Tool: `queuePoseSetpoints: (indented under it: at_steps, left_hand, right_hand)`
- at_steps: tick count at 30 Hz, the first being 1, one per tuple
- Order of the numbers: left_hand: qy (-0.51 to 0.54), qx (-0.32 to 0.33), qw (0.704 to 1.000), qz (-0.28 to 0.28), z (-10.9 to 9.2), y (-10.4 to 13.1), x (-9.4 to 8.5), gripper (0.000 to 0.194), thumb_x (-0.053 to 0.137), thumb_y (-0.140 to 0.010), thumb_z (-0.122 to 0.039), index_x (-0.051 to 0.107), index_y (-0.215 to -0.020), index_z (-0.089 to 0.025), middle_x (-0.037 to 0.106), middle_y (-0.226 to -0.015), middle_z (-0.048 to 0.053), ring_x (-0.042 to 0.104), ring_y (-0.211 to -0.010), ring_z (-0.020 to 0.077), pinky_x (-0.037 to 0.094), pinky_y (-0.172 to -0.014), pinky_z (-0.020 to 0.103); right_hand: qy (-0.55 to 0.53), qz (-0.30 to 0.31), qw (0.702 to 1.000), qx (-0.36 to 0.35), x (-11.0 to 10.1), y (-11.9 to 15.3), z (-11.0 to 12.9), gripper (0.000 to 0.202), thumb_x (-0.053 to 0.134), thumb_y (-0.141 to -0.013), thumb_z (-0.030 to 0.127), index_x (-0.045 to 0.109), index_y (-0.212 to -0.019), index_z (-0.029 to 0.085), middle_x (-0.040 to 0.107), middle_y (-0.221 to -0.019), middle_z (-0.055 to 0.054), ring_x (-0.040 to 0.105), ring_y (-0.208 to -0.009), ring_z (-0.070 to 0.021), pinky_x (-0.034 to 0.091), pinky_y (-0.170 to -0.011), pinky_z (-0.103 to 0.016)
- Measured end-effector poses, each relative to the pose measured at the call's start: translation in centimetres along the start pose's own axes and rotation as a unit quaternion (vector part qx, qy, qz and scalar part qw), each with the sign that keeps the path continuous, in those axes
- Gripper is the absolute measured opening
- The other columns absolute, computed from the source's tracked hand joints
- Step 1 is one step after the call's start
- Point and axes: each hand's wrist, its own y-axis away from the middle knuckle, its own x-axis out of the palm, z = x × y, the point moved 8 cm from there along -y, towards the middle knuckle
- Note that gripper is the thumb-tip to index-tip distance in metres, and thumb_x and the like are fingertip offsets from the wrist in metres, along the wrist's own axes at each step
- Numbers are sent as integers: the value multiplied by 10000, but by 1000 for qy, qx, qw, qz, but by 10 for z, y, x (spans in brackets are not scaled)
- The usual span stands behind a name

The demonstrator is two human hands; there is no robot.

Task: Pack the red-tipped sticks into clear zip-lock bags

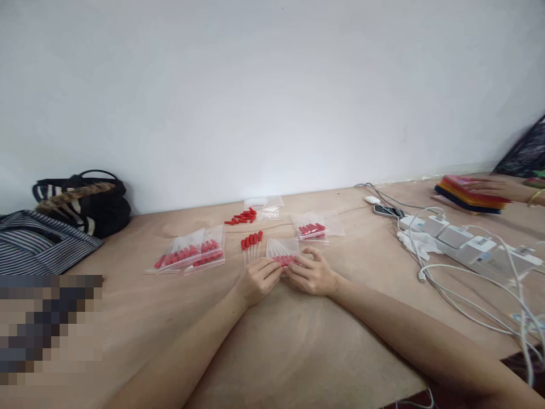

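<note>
Between my two hands lies a clear zip bag [281, 247] with several red-capped droppers in it, their caps toward me. My left hand [260, 279] pinches the bag's near edge at its left, fingers pressed together. On the right side of that edge, my right hand [313, 274] grips with curled fingers. Just beyond my left hand, several loose red-capped droppers [251, 241] lie in a row, caps pointing away. Filled bags [183, 254] lie to the left, and another filled bag [312, 228] sits right of the held one.
Loose red caps [242, 217] and clear thin tubes [269, 211] lie near the wall. On the right are a power strip [460, 244] with chargers, white cables and a phone [388, 211]. A co-worker's hand [489, 186] rests on a coloured stack [468, 197]. Bags [85, 199] stand left.
</note>
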Motion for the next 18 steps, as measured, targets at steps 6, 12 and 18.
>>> queuePoseSetpoints:
  at_steps: [6,12,18]
  left_hand:
    - [9,20,1000,13,-1,3,4,201,424,-889,-76,600,-796,-105,659,-737,67,608,-683,177,531,-617,305]
    - [20,24,999,18,-1,5,6,185,418,-894,-77,591,-838,-113,659,-786,63,604,-712,180,527,-662,317]
    - [13,-40,999,-2,14,8,-6,136,451,-883,-69,578,-892,-114,643,-792,71,597,-723,180,522,-658,312]
  right_hand:
    - [-3,8,1000,-15,3,-3,3,241,420,-862,80,567,-688,162,592,-683,4,522,-789,-111,291,-841,-348]
    - [-9,18,1000,-22,3,-1,4,236,418,-866,80,558,-694,162,603,-698,5,530,-793,-107,283,-847,-353]
    - [-8,-8,1000,29,0,7,-7,104,507,-827,122,589,-785,170,620,-679,16,536,-744,-106,296,-840,-351]
